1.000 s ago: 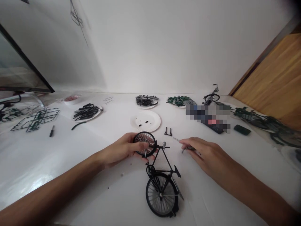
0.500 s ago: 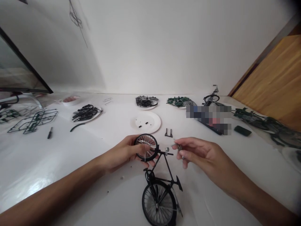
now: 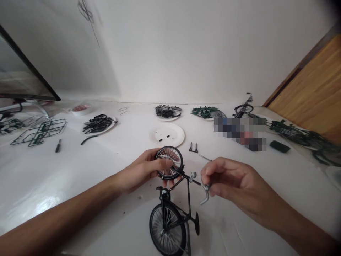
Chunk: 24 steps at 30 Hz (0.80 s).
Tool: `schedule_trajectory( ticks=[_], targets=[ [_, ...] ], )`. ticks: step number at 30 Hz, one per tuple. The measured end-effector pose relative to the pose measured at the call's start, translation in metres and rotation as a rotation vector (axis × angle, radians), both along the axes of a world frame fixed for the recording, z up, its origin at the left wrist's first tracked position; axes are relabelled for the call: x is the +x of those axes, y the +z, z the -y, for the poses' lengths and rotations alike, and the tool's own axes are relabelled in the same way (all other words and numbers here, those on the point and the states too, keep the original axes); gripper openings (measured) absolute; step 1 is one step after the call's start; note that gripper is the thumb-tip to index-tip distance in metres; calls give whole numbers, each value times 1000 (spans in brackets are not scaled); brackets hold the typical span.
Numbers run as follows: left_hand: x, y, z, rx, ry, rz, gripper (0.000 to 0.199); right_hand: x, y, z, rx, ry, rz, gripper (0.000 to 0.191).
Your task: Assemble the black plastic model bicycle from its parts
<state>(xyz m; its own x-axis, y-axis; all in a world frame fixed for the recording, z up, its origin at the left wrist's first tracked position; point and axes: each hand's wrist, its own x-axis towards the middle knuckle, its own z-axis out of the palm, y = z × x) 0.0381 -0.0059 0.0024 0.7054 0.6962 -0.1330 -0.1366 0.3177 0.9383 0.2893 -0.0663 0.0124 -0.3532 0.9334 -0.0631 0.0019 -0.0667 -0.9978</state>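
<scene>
The left hand (image 3: 140, 170) has its fingers clamped on the front wheel (image 3: 169, 163) of a black model bicycle (image 3: 170, 217), which stands on the white table (image 3: 53, 170). Both wheels are on the frame. The right hand (image 3: 231, 181) pinches a silver handlebar piece (image 3: 205, 193), not yet fitted. Beyond lies a paper plate (image 3: 177, 142) with small parts.

Backdrop: plain white wall (image 3: 170, 53) meeting a white tabletop (image 3: 53, 170) along a straight seam. Honey-toned wood panel (image 3: 311, 96) at right; dark-framed glass screen (image 3: 21, 67) at left. Dark wire-like mark (image 3: 85, 10) on wall, upper left. Soft light, glare on tabletop at left.
</scene>
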Motion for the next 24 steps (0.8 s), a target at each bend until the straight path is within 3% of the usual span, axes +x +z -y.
schedule_trajectory(
  ticks=[10, 18, 24],
  targets=[
    [1, 5, 10, 86, -55, 23, 21, 0, -3, 3, -23, 141, -151, 20],
    [1, 3, 9, 98, -64, -10, 21, -3, -5, 3, -37, 142, -155, 19],
    [3, 7, 10, 91, -61, 31, 18, -2, -5, 5, 89, 68, -127, 13]
  ],
)
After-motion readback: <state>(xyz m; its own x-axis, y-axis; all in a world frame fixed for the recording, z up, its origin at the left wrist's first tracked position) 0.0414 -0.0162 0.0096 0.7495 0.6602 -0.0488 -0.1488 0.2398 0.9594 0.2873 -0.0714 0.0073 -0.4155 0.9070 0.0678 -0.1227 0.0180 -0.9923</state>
